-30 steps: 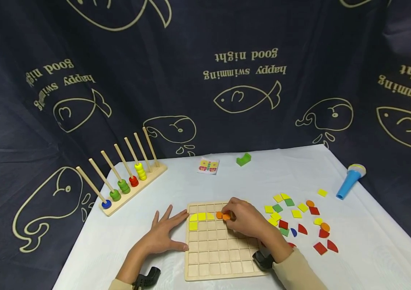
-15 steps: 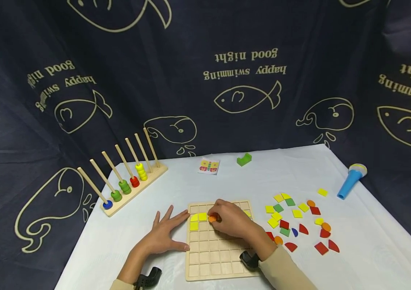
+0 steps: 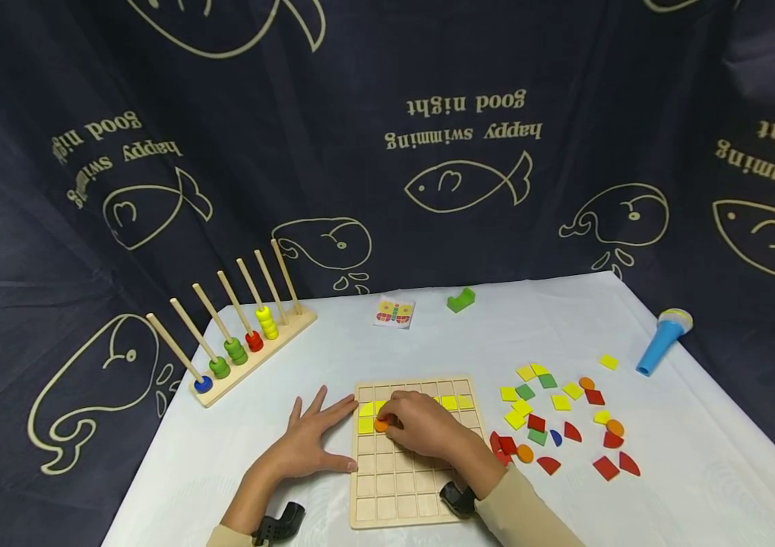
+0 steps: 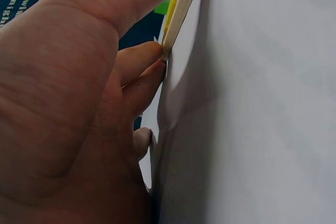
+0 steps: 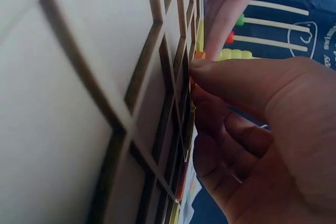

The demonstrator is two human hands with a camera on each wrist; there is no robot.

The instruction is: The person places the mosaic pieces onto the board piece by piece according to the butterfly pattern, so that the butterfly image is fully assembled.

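Observation:
A wooden grid board (image 3: 404, 486) lies on the white table, with yellow tiles (image 3: 365, 425) in cells at its upper left and more at its upper right. My right hand (image 3: 425, 425) reaches over the board and pinches an orange disc (image 3: 381, 426) between thumb and fingertips, right beside the lower yellow square. In the right wrist view the disc (image 5: 199, 55) shows at the thumb tip, close to the grid. My left hand (image 3: 308, 441) lies with fingers spread, its fingertips and thumb at the board's left edge. Some middle cells are hidden under my right hand.
Loose red, yellow, green, orange and blue tiles (image 3: 561, 403) lie scattered right of the board. A bead rack with pegs (image 3: 257, 353) stands at the left. Farther back are a butterfly pattern card (image 3: 393, 313) and a green block (image 3: 460, 300). A blue toy microphone (image 3: 661, 343) lies at the right edge.
My right hand has moved left and slightly nearer across the board with the orange disc, from the tile row to the row below. My left hand has stayed in place.

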